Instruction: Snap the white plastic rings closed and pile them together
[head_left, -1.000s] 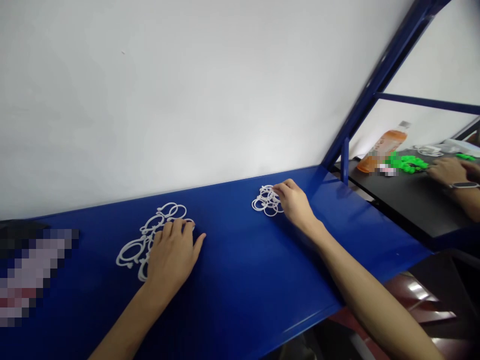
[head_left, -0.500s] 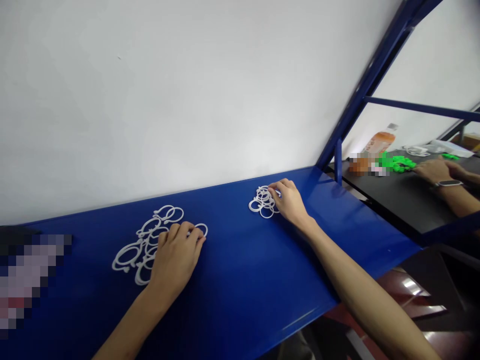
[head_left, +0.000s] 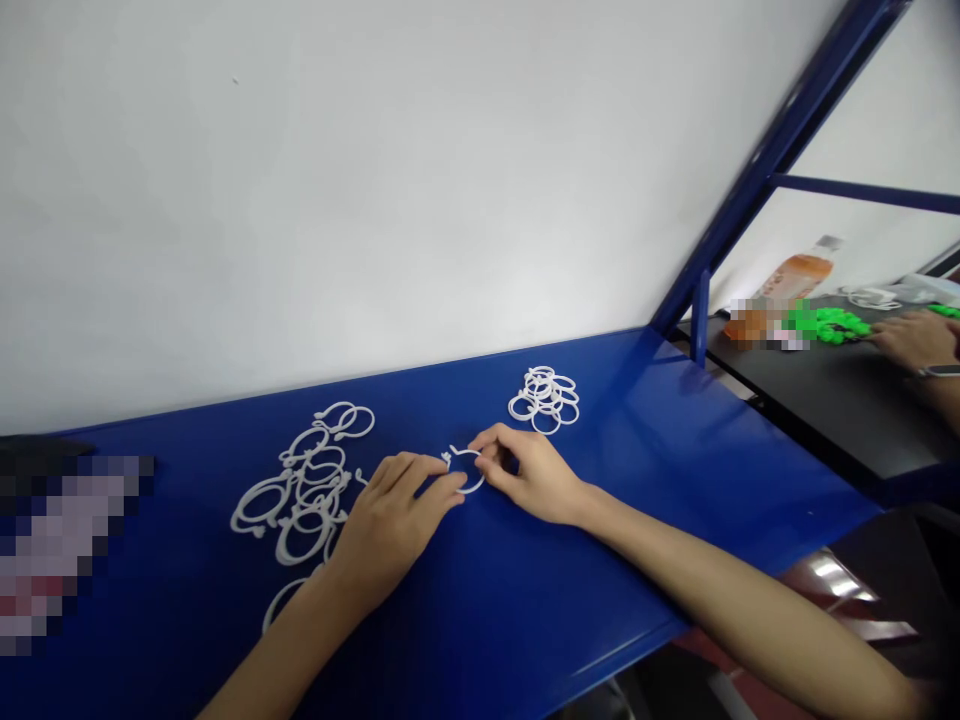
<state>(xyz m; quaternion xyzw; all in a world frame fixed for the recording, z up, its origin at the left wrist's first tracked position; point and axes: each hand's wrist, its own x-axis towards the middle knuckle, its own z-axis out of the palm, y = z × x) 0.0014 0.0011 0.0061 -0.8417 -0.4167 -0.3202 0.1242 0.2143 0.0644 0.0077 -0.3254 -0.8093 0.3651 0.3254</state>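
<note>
Both hands meet at the middle of the blue shelf (head_left: pixel 525 590). My left hand (head_left: pixel 394 520) pinches one side of a single white plastic ring (head_left: pixel 463 472) that lies on the shelf. My right hand (head_left: pixel 525 470) pinches the ring's other side. A loose pile of larger white rings (head_left: pixel 300 490) lies just left of my left hand. A small heap of smaller white rings (head_left: pixel 545 399) sits behind my right hand, near the wall.
A white wall rises behind the shelf. A blue frame post (head_left: pixel 757 190) slants up at the right. Beyond it, on a black table (head_left: pixel 817 400), another person's hands (head_left: pixel 911 340) work by green parts (head_left: pixel 825 325) and an orange bottle (head_left: pixel 780 290). A blurred patch covers the far left.
My right hand left the small ring heap and came down toward the middle. My left hand slid right off the large pile with one ring. Both hands now hold that ring.
</note>
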